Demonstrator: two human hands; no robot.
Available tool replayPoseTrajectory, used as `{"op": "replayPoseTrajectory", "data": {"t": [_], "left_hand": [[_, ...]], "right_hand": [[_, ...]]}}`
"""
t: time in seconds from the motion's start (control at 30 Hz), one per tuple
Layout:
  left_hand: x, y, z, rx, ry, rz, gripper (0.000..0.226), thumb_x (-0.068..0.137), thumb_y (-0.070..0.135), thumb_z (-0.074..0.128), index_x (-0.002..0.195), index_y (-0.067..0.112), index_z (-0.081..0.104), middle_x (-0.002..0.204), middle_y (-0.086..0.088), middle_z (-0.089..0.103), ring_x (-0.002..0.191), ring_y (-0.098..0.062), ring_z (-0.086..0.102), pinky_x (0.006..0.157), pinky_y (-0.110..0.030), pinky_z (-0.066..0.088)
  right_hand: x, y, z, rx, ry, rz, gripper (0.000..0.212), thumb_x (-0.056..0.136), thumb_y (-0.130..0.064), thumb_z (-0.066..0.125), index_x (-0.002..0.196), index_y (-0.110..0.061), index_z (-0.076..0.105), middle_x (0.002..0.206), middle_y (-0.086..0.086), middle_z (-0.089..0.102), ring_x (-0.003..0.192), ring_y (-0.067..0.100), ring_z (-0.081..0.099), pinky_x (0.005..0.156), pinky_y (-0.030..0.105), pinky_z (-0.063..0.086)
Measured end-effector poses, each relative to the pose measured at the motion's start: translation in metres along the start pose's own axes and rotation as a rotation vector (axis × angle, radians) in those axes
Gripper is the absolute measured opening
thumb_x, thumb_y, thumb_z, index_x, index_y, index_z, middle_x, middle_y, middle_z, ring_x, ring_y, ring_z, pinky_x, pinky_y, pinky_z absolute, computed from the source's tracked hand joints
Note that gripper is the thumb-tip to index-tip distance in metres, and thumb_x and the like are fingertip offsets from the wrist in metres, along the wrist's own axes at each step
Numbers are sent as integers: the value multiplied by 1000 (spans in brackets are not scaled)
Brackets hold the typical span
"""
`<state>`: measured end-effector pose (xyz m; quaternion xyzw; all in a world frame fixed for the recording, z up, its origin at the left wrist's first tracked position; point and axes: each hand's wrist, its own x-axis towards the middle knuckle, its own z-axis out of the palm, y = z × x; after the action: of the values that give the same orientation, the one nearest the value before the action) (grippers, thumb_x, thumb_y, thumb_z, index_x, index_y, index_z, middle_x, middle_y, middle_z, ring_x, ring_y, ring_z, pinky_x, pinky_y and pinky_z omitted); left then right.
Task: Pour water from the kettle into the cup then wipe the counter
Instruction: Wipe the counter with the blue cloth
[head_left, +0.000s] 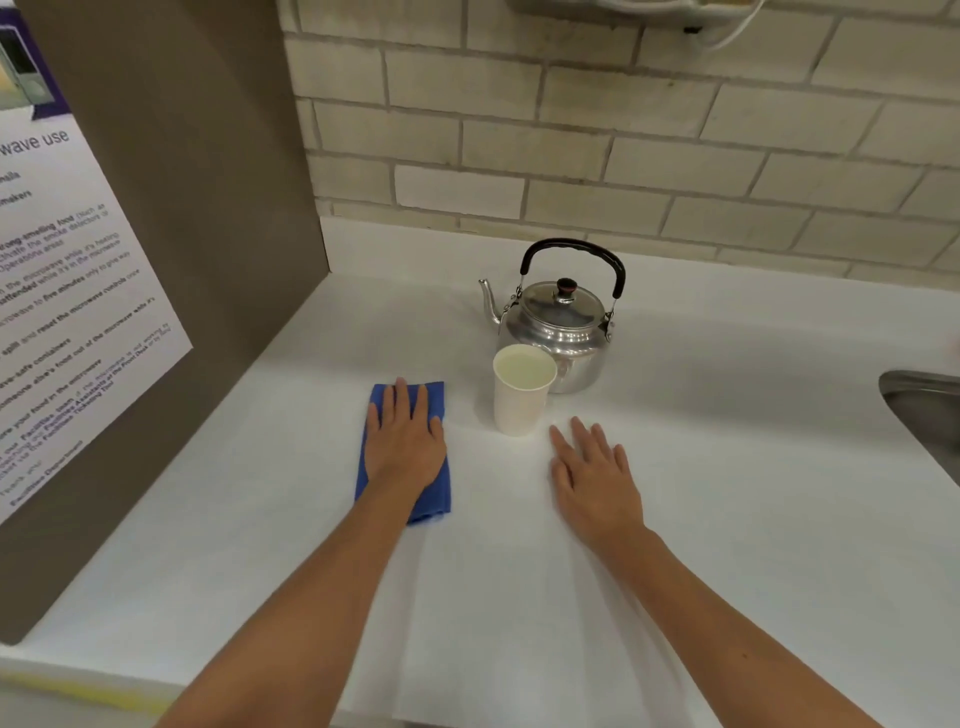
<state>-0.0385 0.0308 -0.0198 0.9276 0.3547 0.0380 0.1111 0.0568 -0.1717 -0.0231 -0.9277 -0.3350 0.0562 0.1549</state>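
Note:
A steel kettle (558, 325) with a black handle stands upright on the white counter (727, 467), spout pointing left. Just in front of it stands a white paper cup (521, 395) with liquid inside. A folded blue cloth (434, 488) lies flat to the cup's left. My left hand (405, 441) presses flat on the cloth, fingers spread. My right hand (592, 473) rests palm down on the bare counter, just right of the cup, holding nothing.
A brown side panel (218, 208) with a printed notice (62, 312) walls off the left. A tiled wall (623, 145) runs along the back. A steel sink rim (919, 410) shows at the right edge. The counter's front edge is near the bottom left.

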Motion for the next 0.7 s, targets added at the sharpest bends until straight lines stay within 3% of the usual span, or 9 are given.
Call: {"op": "replayPoseTrajectory", "data": {"t": [0.13,0.23,0.43,0.7], "left_hand": [[-10,12,7,12,-14,138,52,101,34,16,150,22,4,161,-5,-2,149,-21,-2,121,-40,-1],[-28,-16,9,-14,16,213,51,100,37,22,149,28,12,161,1,3,149,-16,2,120,-35,1],[9,-68,-9,26,8,10,53,100,38,22,150,27,10,161,-3,2,149,-21,3,120,-40,4],[51,-7,-1,47,5,59,52,100,35,17,150,23,8,161,-5,4,148,-26,5,121,-42,5]], "right_hand": [[2,3,4,-21,5,-9,50,99,-34,22,148,-30,16,160,-2,7,146,19,-3,118,39,-2],[1,4,6,-23,12,-19,51,98,-34,21,149,-31,15,160,-2,6,146,19,-4,119,39,-3],[4,5,7,-54,16,-29,51,99,-36,20,149,-30,14,160,-1,4,146,20,-4,118,39,-3],[4,6,7,-40,22,-14,51,99,-37,20,149,-32,13,160,-3,3,146,18,-5,118,38,-4]]}}
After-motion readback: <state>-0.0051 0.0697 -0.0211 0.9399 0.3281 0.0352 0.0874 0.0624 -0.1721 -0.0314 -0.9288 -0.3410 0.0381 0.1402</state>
